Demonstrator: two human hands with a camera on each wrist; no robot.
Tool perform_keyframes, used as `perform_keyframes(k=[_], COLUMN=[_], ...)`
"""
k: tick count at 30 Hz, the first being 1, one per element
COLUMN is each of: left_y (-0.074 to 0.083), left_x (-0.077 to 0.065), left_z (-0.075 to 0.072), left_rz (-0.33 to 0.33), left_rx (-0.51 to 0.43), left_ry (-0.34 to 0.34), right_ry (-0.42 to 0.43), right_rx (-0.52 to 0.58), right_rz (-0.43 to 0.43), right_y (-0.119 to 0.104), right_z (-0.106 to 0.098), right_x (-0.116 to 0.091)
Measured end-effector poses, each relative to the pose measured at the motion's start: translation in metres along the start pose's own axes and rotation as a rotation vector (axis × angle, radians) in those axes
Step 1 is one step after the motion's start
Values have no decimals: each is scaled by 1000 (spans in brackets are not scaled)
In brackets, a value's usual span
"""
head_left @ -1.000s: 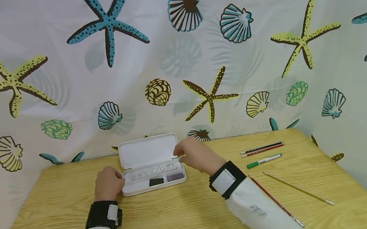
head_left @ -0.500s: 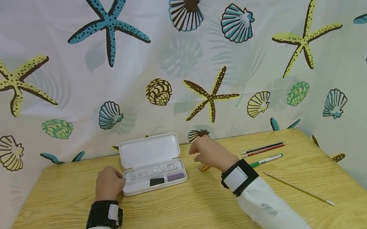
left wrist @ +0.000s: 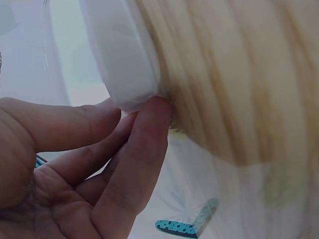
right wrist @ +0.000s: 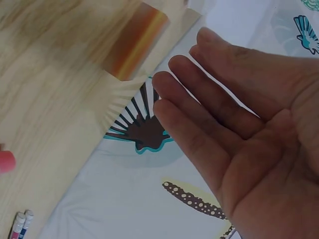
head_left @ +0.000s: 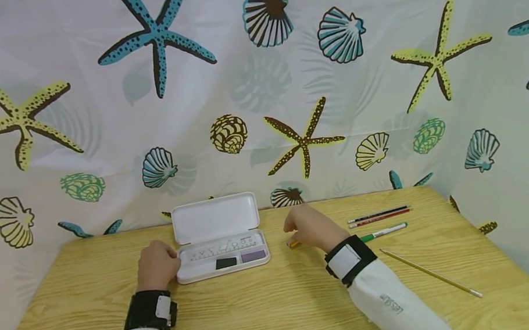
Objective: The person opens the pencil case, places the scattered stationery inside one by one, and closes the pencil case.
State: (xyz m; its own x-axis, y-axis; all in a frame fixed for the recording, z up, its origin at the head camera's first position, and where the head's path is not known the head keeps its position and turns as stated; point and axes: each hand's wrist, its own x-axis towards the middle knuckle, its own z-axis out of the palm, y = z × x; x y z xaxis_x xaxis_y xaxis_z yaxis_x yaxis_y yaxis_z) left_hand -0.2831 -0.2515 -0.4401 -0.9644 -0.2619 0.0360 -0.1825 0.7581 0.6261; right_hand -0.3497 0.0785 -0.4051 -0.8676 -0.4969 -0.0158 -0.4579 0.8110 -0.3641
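Note:
A white pencil case stands with its lid up near the back of the table. In it lie a clear ruler, a black block and a purple block. My left hand is at the case's left end; in the left wrist view, thumb and fingers pinch the white corner. To the right of the case, my right hand hovers close over an orange-and-yellow block. Its fingers are fairly straight and hold nothing; the head view shows only the block's left end.
Right of my right hand lie a black pencil, a red pencil and a green marker. A yellow pencil slants nearer the front. A patterned cloth hangs behind the table.
My right hand has moved right from the case's right end to the orange-and-yellow block. The red pencil at the front right is now hidden by my right arm. My left hand stays in place.

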Motion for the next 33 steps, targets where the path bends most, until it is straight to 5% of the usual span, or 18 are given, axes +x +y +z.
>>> perform_keyframes(k=[18, 33], left_y=[1, 2], left_x=[0, -4], left_z=[0, 0], left_rz=[3, -10], left_rx=[1, -8], left_ry=[3, -5], right_ry=[-23, 12], right_rx=[27, -48], right_rz=[22, -57], right_y=[7, 13], right_z=[11, 23], right_x=[2, 5])
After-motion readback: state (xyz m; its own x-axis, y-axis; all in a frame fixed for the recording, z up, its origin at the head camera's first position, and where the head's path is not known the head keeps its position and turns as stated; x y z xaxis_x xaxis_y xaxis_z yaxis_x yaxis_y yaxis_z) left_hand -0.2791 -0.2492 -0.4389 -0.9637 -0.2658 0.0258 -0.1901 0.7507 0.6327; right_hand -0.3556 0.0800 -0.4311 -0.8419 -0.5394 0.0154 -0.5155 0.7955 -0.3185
